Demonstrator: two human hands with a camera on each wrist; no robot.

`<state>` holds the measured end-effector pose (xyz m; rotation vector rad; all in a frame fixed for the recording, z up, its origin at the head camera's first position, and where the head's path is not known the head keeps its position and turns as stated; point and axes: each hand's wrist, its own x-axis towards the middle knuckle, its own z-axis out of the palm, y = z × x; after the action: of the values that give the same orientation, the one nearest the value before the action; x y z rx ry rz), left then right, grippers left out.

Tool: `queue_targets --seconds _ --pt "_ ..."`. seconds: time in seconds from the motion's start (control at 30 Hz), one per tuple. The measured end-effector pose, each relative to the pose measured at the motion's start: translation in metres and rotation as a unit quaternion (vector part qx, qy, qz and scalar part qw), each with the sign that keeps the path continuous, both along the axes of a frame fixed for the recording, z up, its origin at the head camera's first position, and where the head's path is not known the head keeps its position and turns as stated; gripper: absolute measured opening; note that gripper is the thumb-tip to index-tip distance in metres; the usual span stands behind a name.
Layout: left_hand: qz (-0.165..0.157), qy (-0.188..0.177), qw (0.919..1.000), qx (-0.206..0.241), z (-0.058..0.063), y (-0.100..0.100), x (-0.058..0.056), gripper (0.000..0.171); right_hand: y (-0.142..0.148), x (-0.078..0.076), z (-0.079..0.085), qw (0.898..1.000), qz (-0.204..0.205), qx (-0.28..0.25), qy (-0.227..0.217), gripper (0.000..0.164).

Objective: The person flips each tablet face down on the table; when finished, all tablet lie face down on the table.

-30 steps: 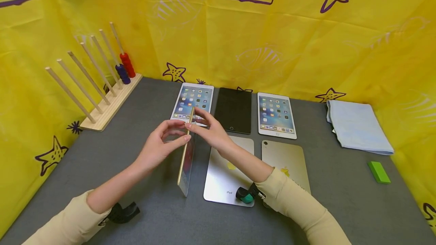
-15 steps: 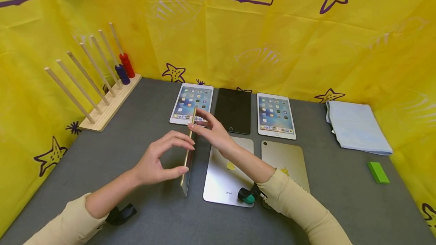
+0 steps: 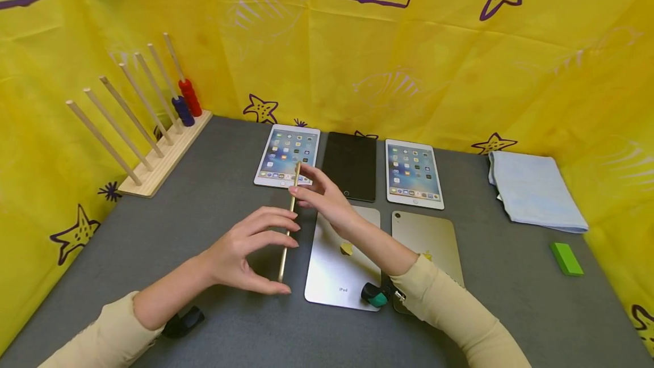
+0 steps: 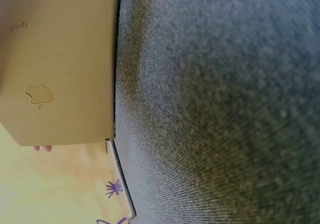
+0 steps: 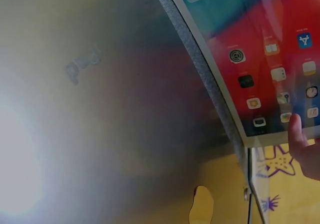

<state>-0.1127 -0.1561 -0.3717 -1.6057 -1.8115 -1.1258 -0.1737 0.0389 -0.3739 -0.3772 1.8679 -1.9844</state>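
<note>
A gold-backed tablet (image 3: 283, 260) stands on its long side, so only its thin edge shows in the head view. The left wrist view shows its gold back (image 4: 65, 59) with an apple logo; its lit screen (image 5: 270, 44) with app icons faces the right wrist view. My right hand (image 3: 329, 203) pinches the far end between thumb and fingers. At the near end my left hand (image 3: 237, 251) curls round the tablet, fingers over the upper edge, thumb by the near corner. A silver tablet (image 3: 327, 271) lies back up just to the right.
Behind lie a white tablet (image 3: 287, 155), a black tablet (image 3: 349, 166) and another white tablet (image 3: 415, 175). A gold tablet (image 3: 439, 237) lies partly under the right forearm. A blue cloth (image 3: 536, 192), a green block (image 3: 567, 259) and a wooden peg rack (image 3: 168, 158) stand farther out.
My left hand has slid from the middle of the tablet toward its near end. The tablet has turned more upright, its near end shifting slightly right. My right hand has moved a little right.
</note>
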Motion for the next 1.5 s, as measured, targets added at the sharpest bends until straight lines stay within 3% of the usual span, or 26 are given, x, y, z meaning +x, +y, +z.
queue_targets --seconds 0.5,0.87,1.33,1.5 --pt "0.013 0.065 0.9978 -0.011 -0.003 0.014 0.005 0.055 0.017 0.003 -0.005 0.996 -0.003 -0.075 -0.057 0.063" --pt "0.031 0.076 0.9932 -0.083 -0.012 0.013 0.006 0.049 0.018 0.006 -0.011 0.985 -0.022 -0.119 -0.121 0.068" --pt "0.073 0.033 0.9741 -0.211 -0.027 0.002 0.008 0.044 0.014 0.001 -0.034 0.993 -0.033 -0.053 -0.1 0.074" --pt "0.088 0.036 0.9591 -0.266 -0.031 -0.001 0.007 0.046 0.012 -0.003 -0.041 0.997 -0.026 0.017 -0.071 0.075"
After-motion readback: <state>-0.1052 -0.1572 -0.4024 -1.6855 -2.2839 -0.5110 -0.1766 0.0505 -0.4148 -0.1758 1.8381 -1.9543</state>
